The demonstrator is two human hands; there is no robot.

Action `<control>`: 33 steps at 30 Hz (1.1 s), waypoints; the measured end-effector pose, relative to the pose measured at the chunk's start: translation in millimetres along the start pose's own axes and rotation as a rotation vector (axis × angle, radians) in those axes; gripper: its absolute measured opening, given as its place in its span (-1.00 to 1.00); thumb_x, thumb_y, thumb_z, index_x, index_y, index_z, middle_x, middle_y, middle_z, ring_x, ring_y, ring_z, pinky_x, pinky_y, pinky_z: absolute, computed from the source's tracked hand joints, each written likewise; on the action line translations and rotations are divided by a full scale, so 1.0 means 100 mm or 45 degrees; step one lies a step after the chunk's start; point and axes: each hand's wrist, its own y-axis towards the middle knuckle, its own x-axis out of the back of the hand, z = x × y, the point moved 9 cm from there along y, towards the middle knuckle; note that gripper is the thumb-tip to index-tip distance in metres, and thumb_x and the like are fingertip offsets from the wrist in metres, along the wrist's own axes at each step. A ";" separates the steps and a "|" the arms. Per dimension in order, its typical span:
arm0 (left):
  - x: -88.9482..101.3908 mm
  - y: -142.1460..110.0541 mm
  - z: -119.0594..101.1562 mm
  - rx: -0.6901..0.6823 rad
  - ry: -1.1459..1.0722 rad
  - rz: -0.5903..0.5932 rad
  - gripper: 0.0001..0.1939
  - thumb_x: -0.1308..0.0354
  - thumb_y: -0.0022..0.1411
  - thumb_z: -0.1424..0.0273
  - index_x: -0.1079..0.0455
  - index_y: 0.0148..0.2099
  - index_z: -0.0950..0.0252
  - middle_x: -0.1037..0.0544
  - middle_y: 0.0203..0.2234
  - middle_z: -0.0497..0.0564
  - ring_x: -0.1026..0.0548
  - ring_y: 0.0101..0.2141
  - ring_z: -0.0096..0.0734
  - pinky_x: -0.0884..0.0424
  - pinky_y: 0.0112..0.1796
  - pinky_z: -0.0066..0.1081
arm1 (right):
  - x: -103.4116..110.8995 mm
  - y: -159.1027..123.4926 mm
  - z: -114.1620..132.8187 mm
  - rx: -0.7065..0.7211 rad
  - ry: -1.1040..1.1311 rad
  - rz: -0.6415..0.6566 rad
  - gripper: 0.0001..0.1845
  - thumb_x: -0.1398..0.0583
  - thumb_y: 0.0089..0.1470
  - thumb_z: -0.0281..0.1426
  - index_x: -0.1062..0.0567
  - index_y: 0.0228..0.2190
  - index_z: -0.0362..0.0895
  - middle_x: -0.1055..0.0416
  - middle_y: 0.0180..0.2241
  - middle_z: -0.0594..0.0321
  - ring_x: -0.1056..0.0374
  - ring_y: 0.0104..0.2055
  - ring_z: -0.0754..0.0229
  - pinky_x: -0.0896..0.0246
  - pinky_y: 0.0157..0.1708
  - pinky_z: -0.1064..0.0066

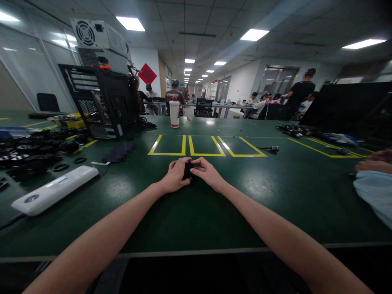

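Note:
Both my hands meet over the middle of the green table [196,212], just in front of the yellow marked boxes [205,147]. Between them is a small black part [187,170]. My left hand [176,176] curls its fingers round the part's left side. My right hand [208,173] pinches it from the right with thumb and fingers. The part is mostly hidden by my fingers, so its shape is unclear.
A white power strip [55,194] lies at the left, with several black ring-shaped parts [36,151] behind it. An open computer case [104,102] and a white bottle [174,114] stand further back. A screwdriver [269,148] lies at the right. Another person's hands [375,161] rest at the far right edge.

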 end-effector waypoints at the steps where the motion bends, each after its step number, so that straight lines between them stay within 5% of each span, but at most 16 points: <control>1: 0.00 0.00 0.00 0.000 -0.003 0.001 -0.35 -0.08 -0.03 0.40 0.14 0.08 0.20 -0.14 -0.02 0.07 -0.14 0.01 -0.20 0.03 0.02 -0.12 | 0.01 0.00 0.00 -0.009 -0.009 -0.012 -0.70 -0.19 -0.15 -0.41 -0.30 -0.28 -0.13 -0.27 -0.21 0.24 -0.30 -0.22 0.27 -0.15 -0.10 0.29; 6: 0.01 0.00 0.00 0.002 -0.007 0.008 -0.36 -0.08 -0.02 0.40 0.14 0.08 0.20 -0.15 -0.03 0.07 -0.15 0.01 -0.21 0.02 0.01 -0.12 | 0.00 -0.01 -0.02 -0.092 -0.034 0.016 -0.71 -0.17 -0.12 -0.39 -0.32 -0.26 -0.14 -0.30 -0.21 0.20 -0.29 -0.18 0.23 -0.14 -0.09 0.25; 15: 0.01 0.00 -0.02 0.005 -0.004 0.014 -0.36 -0.07 -0.03 0.41 0.13 0.08 0.20 -0.15 -0.03 0.09 -0.15 0.01 -0.20 0.02 0.01 -0.11 | -0.02 -0.04 0.03 0.017 -0.020 0.076 -0.70 -0.21 -0.19 -0.44 -0.29 -0.32 -0.11 -0.28 -0.22 0.28 -0.25 -0.13 0.26 -0.13 -0.05 0.29; 22: 0.02 0.00 -0.02 0.001 -0.012 0.011 -0.38 -0.06 -0.01 0.40 0.13 0.09 0.21 -0.15 -0.02 0.10 -0.14 0.02 -0.20 0.03 0.02 -0.11 | 0.02 -0.03 0.02 0.007 -0.084 0.015 -0.77 -0.14 -0.09 -0.33 -0.31 -0.32 -0.12 -0.29 -0.27 0.28 -0.30 -0.28 0.29 -0.21 -0.17 0.32; 33: 0.00 0.00 0.00 0.008 -0.014 0.015 -0.37 -0.07 -0.02 0.39 0.13 0.08 0.20 -0.15 -0.03 0.08 -0.15 0.01 -0.19 0.04 0.02 -0.10 | -0.02 0.00 -0.01 -0.058 -0.003 0.072 -0.71 -0.18 -0.14 -0.41 -0.31 -0.28 -0.13 -0.30 -0.22 0.24 -0.29 -0.16 0.22 -0.14 -0.06 0.24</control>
